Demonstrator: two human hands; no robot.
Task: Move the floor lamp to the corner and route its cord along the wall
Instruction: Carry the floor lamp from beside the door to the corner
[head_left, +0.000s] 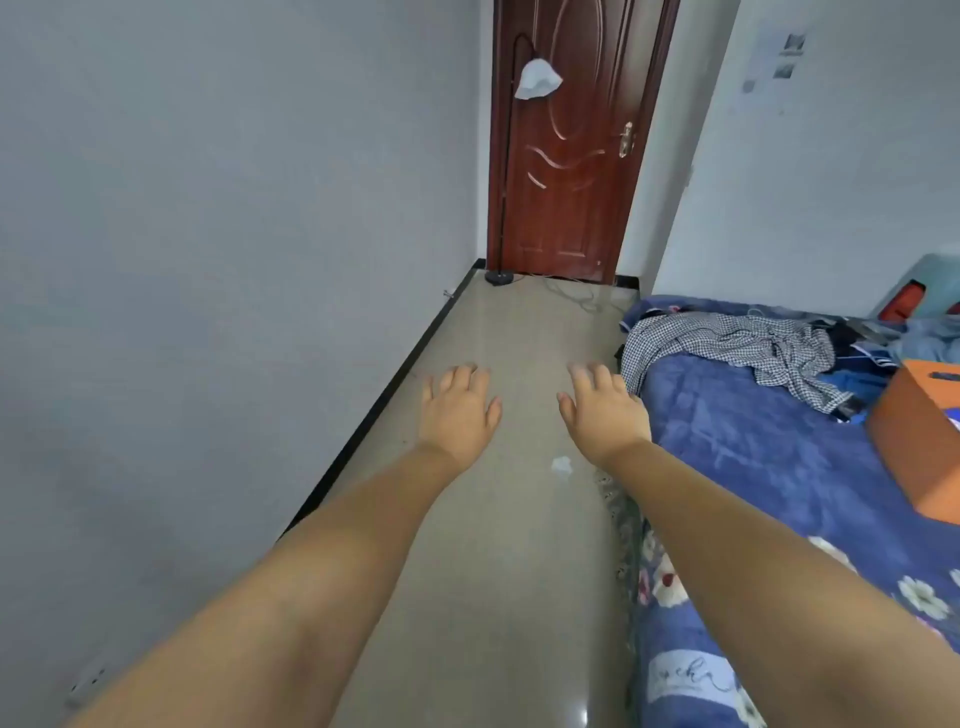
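A: Status on the lamp job? Start near, work out toward the dark red panelled wooden door (566, 156).

B: Nearest first. Left hand (460, 410) and right hand (605, 410) are both hanging palm-down over the glossy beige tiled floor (498, 571), well short of the door. Fingers are spreading loosely apart on both, gripping nothing.

A: Anything beside them?

B: The bed with the blue floral blanket (753, 467) is sitting just right of the right hand, a black-and-white checked shirt (727, 348) crumpled on it. A small white scrap (562, 465) is lying on the floor between the hands and me. A white wall socket (85, 686) is showing low on the left grey wall (208, 260), far from the door.

A: And the lamp?

B: The black arched floor lamp with a white shade (537, 78) is standing right in front of the door, at its left edge, round base (498, 278) on the floor by the corner where the left wall is meeting the door frame. Looks like it's already sitting in the corner, or near enough.

A: Cord?

B: The thin pale cord (571, 293) is lying in loose loops across the floor in front of the door, trailing toward the bed, not along the black skirting board (395, 384).

A: So?

B: Judging placement mostly done, routing not started. Cannot tell where the plug is.
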